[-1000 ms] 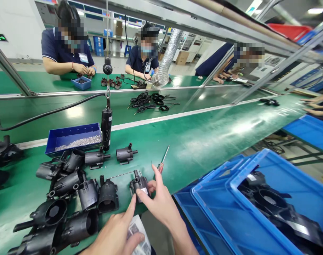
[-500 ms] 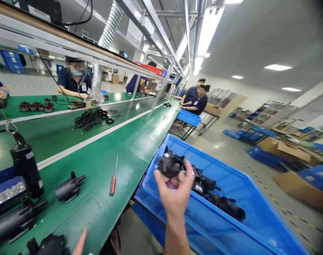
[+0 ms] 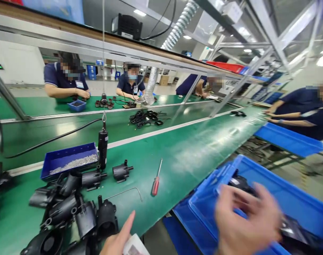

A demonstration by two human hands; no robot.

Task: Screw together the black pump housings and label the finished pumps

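Note:
My right hand (image 3: pixel 246 219) is over a blue bin (image 3: pixel 291 184), blurred, with fingers curled and apart. Nothing shows between them. Just behind its fingers lies a black plastic part (image 3: pixel 241 182) in the bin. At the bottom edge, my left hand (image 3: pixel 119 235) has one digit stretched out along a small white thing (image 3: pixel 135 245) with a faint print; its other fingers are out of sight. Beside that hand stand several black plastic housings (image 3: pixel 107 219) with pipe stubs. A bent metal rod (image 3: pixel 124 191) and a red-handled screwdriver (image 3: pixel 155 186) lie ahead on the green bench.
A black power screwdriver (image 3: pixel 103 148) hangs from a cord beside a blue tray (image 3: pixel 50 164) of small metal pieces. Black cables (image 3: pixel 148 118) lie across the strip. Co-workers sit opposite, and others stand at the right. A metal shelf beam (image 3: pixel 97 46) crosses overhead.
The view has swung left, bringing more housings into sight. My right hand no longer shows the black part it held above the bin; its fingers have turned leftward.

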